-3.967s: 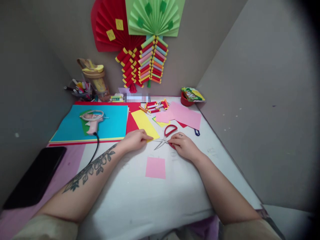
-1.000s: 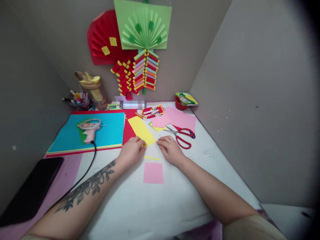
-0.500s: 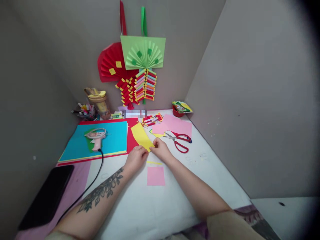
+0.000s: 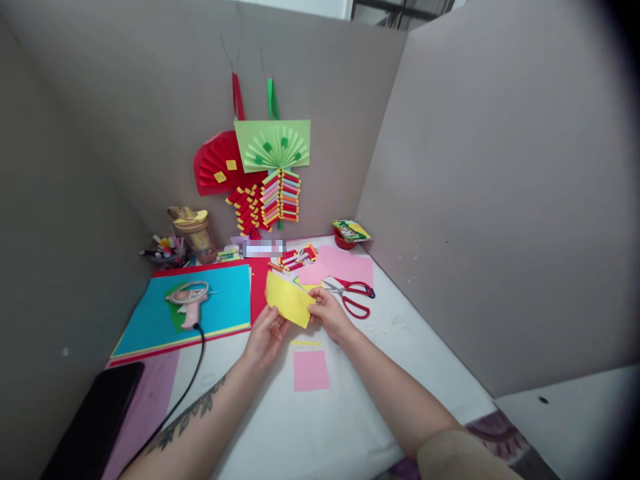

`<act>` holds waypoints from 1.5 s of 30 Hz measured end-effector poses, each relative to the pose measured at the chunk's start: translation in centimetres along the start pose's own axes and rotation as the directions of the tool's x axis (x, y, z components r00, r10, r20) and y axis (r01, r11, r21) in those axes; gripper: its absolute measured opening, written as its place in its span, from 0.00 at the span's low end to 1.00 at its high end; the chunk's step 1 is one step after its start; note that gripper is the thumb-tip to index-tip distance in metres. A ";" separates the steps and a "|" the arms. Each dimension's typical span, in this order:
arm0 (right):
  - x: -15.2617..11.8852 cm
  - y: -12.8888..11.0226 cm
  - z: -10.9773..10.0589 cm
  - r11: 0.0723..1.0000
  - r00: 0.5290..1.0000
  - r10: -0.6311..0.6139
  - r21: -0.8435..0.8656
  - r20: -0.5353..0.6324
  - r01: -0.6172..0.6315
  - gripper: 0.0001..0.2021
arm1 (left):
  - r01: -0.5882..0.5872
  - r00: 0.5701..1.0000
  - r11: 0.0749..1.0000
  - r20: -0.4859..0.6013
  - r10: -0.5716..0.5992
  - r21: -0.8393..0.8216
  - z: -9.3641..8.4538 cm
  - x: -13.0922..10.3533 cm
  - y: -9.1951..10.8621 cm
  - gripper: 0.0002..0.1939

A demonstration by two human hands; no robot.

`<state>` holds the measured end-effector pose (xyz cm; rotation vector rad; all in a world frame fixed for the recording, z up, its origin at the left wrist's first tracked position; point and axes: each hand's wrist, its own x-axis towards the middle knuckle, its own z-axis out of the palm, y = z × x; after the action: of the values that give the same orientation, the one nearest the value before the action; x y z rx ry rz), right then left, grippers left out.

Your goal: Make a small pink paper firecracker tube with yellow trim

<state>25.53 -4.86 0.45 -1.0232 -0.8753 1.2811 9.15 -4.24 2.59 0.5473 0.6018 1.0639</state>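
Observation:
A piece of yellow paper [image 4: 290,300] is held up between my two hands, above the table. My left hand [image 4: 267,333] pinches its lower left edge, thumb on the near side. At its right end, my right hand [image 4: 327,312] has it between thumb and fingers. Below my hands lie a thin yellow paper strip [image 4: 306,343] and a pink paper square [image 4: 311,371]. Scissors with red handles [image 4: 356,311] rest just right of my right hand, their blades over more paper. Behind the yellow paper are small red and yellow paper rolls [image 4: 295,257].
Blue sheets [image 4: 135,325] lie at left, bearing a pink hot glue gun [image 4: 193,310] with a black cord. A black tablet-like slab [image 4: 100,420] is nearer me. Pink paper [image 4: 350,263] and a red bowl [image 4: 344,241] are back right. Paper fan decorations [image 4: 273,147] hang behind.
My hands have lifted the yellow paper and turned it more level and toward me. My left hand has rolled palm-up. The head view has tilted upward.

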 end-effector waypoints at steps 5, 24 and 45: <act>0.0 -0.2 0.0 0.971 0.995 0.013 -0.239 0.099 0.011 0.08 | -0.114 0.983 0.979 -0.122 0.136 0.168 -0.6 -0.1 -0.9 0.23; 1.0 -4.1 -10.7 -0.044 0.956 -0.217 -0.976 -0.197 -0.212 0.12 | -0.017 0.972 1.000 -0.236 0.011 -0.025 -1.7 2.2 1.4 0.15; -1.8 -4.2 -5.0 0.891 0.998 0.052 -0.453 0.027 -0.035 0.15 | -0.076 0.950 0.977 -0.282 0.131 0.200 -2.0 3.1 3.0 0.12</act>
<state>31.44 -7.19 2.84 -1.3926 -1.2230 1.1598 7.02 -0.03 2.60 0.5931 0.9508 1.2069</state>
